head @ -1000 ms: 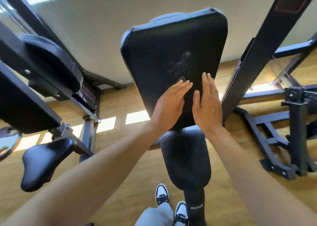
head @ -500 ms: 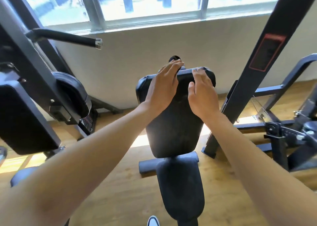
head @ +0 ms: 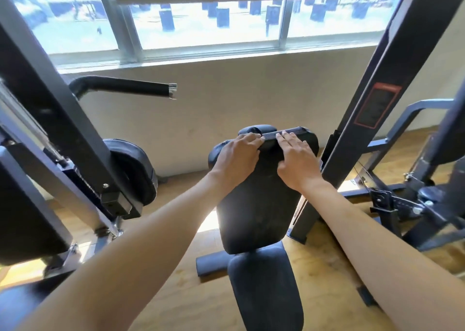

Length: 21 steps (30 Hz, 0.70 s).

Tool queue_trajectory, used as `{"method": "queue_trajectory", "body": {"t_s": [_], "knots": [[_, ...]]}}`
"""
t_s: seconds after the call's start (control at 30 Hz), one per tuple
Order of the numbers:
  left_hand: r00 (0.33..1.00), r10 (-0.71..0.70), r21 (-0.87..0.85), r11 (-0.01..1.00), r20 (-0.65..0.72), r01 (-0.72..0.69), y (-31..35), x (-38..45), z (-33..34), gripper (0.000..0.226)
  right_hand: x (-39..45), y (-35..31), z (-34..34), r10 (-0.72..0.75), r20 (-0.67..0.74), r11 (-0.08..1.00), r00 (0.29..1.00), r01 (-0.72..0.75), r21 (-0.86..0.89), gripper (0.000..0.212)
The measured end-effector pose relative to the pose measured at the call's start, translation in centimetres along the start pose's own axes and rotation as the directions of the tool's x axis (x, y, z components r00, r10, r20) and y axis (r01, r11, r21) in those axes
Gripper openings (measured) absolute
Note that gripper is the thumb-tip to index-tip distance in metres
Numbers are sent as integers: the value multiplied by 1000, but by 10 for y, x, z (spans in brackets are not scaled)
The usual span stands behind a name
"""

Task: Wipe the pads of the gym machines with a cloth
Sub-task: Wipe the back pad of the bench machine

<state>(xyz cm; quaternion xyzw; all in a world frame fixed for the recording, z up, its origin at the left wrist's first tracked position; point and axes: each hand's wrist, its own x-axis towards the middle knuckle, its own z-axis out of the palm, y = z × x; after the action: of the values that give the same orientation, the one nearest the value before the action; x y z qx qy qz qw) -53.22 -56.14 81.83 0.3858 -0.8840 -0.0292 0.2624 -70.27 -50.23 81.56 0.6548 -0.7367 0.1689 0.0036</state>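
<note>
A black upright back pad (head: 254, 210) of a bench stands in front of me, with its black seat pad (head: 266, 288) below it. Both of my hands lie on the back pad's top end. My left hand (head: 236, 157) presses there with its fingers laid across the top edge. Just beyond its fingertips a small dark lump (head: 254, 130) shows; I cannot tell whether it is a cloth or part of the bench. My right hand (head: 297, 159) rests flat beside the left, fingers straight and reaching the top edge.
A black slanted post (head: 372, 104) rises close on the right of the bench. On the left stands a machine frame (head: 57, 119) with a round black pad (head: 133, 174) and a padded handle bar (head: 120, 86). Another machine (head: 427, 205) sits at right on the wooden floor (head: 176, 280).
Both hands slid from the middle of the back pad up to its top edge. My view lifted, so the window now shows above the wall.
</note>
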Motion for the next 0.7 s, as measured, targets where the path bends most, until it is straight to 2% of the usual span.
{"method": "queue_trajectory", "body": {"t_s": [0.2,0.33,0.47,0.57,0.7], "knots": [[987,-56,48,997,-148,64,-17,-21,3,35,-4,-9,2,63,42,992,997,-67,104,81],[991,-61,20,998,-117,63,7,3,10,23,-5,-16,5,85,39,990,996,-89,106,82],[998,-29,-57,998,-51,26,28,31,14,26,-10,-16,4,84,29,989,996,-87,118,76],[1000,-4,-116,993,-8,3,21,25,9,31,-11,-12,2,80,32,990,996,-83,115,78],[999,30,-60,998,-31,-32,-6,-2,-2,37,-8,-8,1,83,70,990,994,-91,112,85]]}}
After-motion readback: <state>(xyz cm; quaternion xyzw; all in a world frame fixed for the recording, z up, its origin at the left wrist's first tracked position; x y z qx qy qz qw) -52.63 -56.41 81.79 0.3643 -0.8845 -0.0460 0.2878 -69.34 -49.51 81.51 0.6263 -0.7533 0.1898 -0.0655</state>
